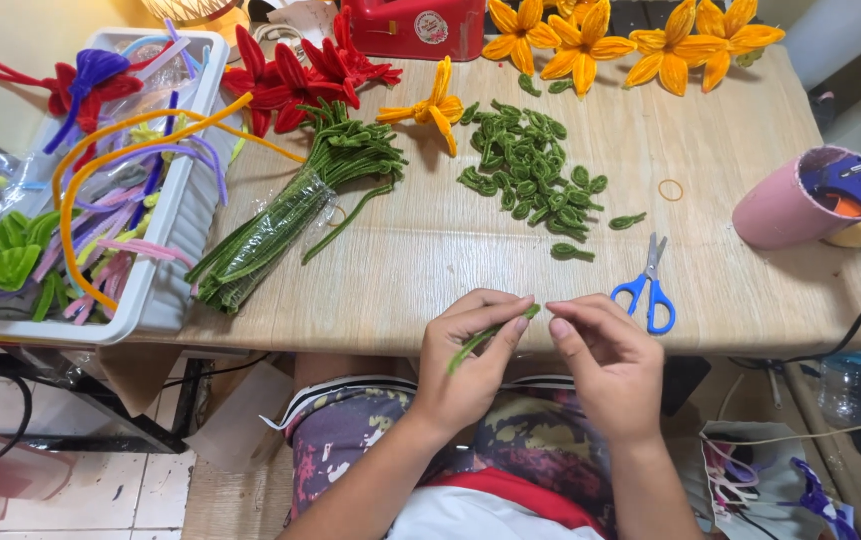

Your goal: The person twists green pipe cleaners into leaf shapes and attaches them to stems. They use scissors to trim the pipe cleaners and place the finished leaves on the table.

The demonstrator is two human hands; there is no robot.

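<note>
Head view: left hand (pixel 465 365) and right hand (pixel 605 365) at the counter (pixel 430 270) near edge, six o'clock. Short green pipe cleaner (pixel 485 337) pinched between left fingers (pixel 510 322), its tip meeting right fingers (pixel 562 328), both clenched on it. Bare wood just beyond, toward twelve. Blue scissors (pixel 652 290) at two o'clock. Red box (pixel 415 28) with round label far at twelve; pink cup (pixel 785 208) lying at three.

There is a single view, from the person's head, looking steeply down at close range. The wooden table (pixel 510 250) fills twelve o'clock; lap and floor lie at six.
</note>
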